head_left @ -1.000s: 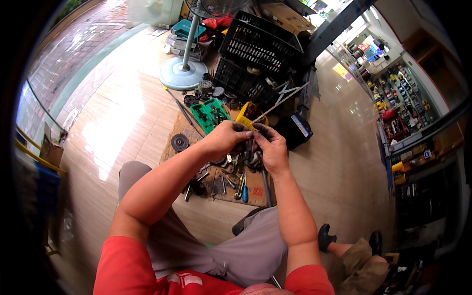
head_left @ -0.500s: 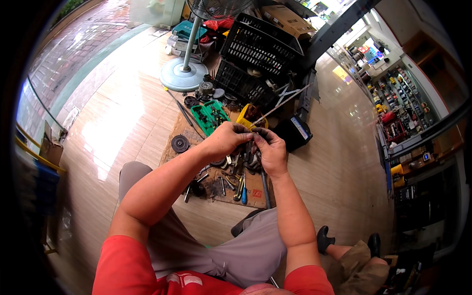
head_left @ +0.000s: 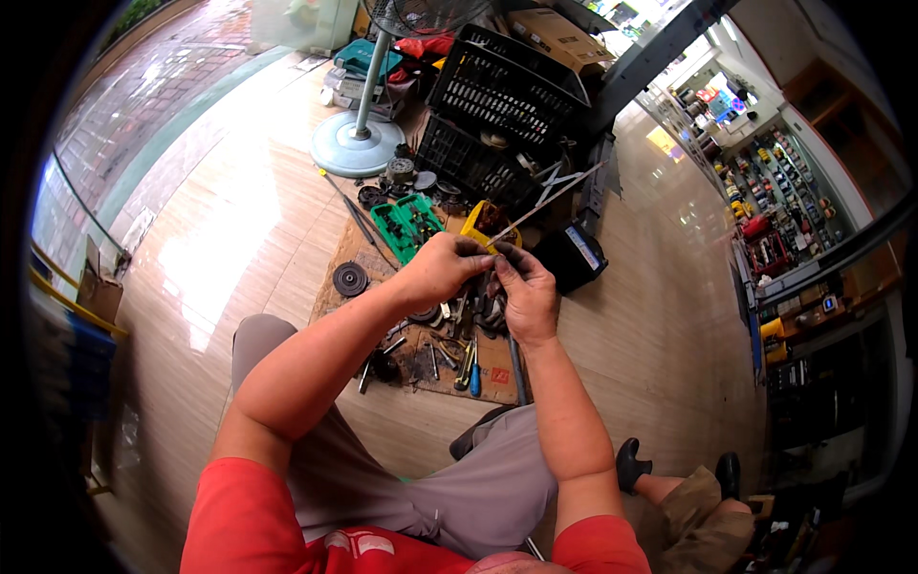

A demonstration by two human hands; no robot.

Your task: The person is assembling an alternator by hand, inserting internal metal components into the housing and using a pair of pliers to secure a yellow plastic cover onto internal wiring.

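My left hand (head_left: 444, 269) and my right hand (head_left: 529, 295) meet above the middle of a cardboard sheet (head_left: 330, 287), fingers pinched together. Whatever is between the fingertips is too small and covered to make out. A long thin rod (head_left: 550, 200) slants up to the right from just beyond my fingertips; I cannot tell whether I hold it. Close past the hands lie a yellow container (head_left: 475, 226) with dark brown contents and an open green case (head_left: 390, 226) of small dark pieces. Beneath them are greasy metal parts and a blue-handled screwdriver (head_left: 475, 380).
Black crates (head_left: 512, 86) are stacked at the back, beside a fan's round base (head_left: 335, 145). A black box-shaped battery (head_left: 574, 260) stands right of the hands. A round dark disc (head_left: 350, 278) lies at left. Another person's legs (head_left: 684, 502) show at lower right.
My fingertips have shifted very slightly against each other. Both arms and the surrounding things stay practically where they were.
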